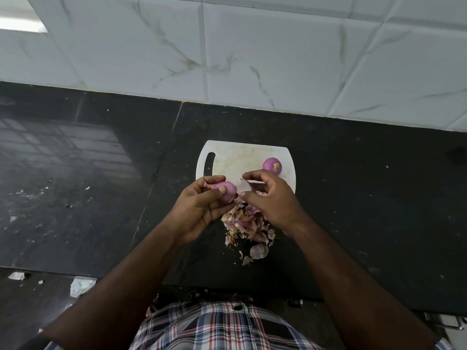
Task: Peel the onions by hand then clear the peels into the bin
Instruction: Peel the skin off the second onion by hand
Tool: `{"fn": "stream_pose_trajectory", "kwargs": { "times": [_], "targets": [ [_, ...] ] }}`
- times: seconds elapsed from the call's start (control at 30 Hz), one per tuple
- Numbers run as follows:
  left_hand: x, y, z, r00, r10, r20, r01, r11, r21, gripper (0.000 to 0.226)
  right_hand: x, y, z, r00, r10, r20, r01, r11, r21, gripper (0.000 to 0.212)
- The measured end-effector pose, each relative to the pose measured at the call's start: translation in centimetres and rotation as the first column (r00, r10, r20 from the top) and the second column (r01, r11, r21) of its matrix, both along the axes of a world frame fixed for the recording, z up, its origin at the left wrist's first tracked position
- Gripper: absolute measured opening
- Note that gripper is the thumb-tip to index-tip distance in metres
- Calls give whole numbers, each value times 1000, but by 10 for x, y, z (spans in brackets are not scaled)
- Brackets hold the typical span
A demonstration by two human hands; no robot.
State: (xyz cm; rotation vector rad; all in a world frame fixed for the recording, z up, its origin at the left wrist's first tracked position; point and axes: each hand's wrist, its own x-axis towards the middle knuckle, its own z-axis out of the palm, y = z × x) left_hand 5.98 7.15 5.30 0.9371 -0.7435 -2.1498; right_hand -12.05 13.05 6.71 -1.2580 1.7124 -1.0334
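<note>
Far left, the black stone counter (75, 198) carries scattered pale flecks and a few crumpled white scraps (82, 286) near its front edge. Moving right, the left hand (202, 208) is curled round a purple onion (227, 194), thumb pressed across its near side and fingertips arched over the top, so the onion sits cradled just above the near edge of a white cutting board (237, 157). A ragged bit of skin sticks out of the grip on the onion's left. Directly beside it, the right hand (271, 198) pinches a thin, pale, translucent strip of peel (244, 187) between thumb and forefinger; the strip reaches across to the held onion, and the other fingers are loosely bent above it. Below and between the two hands lies a heap of dry pink-brown peels (249, 223), spilling from the board's near edge onto the counter, with a few loose flakes nearer the person. Behind the right hand, a second onion (272, 165) rests on the board's right part, its root end facing up. Grey-veined white tiles (278, 59) form the wall behind the counter.
</note>
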Motion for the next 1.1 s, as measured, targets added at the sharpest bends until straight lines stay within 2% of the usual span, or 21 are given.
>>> {"fn": "stream_pose_trajectory", "kwargs": {
  "times": [0.07,0.13,0.23,0.37,0.53,0.67,0.77,0.87,0.97,1.03,1.1],
  "targets": [
    [-2,1,1,1000,-26,16,26,1000,1,32,1,-1,3,994,81,67,-82,996,17,57],
    [-4,2,1,998,-60,35,61,998,-6,25,4,-2,4,991,125,-42,-125,992,-2,67],
    [-5,1,2,995,-66,71,68,997,-28,21,8,-5,1,980,96,-173,-110,991,-72,54],
    [-3,1,4,997,-63,46,64,997,-33,27,8,-7,-4,987,31,-160,-48,994,-100,34],
    [-4,3,2,995,-55,77,61,995,-75,22,9,-7,-1,990,88,-109,-94,994,-59,40],
    [-4,3,2,996,-55,77,62,994,-88,29,10,-8,0,992,79,-98,-84,995,-54,39],
    [-5,4,1,997,-62,46,66,995,-74,26,10,-8,-2,990,58,-129,-70,993,-90,32],
    [-6,3,0,998,-63,31,65,996,-66,26,9,-8,-2,996,24,-81,-33,993,-109,24],
    [-1,1,-2,991,-90,104,101,988,-114,32,5,-8,-2,1000,26,-15,-28,994,-109,22],
    [2,0,-3,978,-112,177,143,975,-173,35,2,-6,-2,999,39,-25,-41,992,-116,25],
    [3,1,-2,979,-118,165,149,970,-192,35,0,-5,-1,996,49,-71,-58,989,-135,26]
  ]
}}
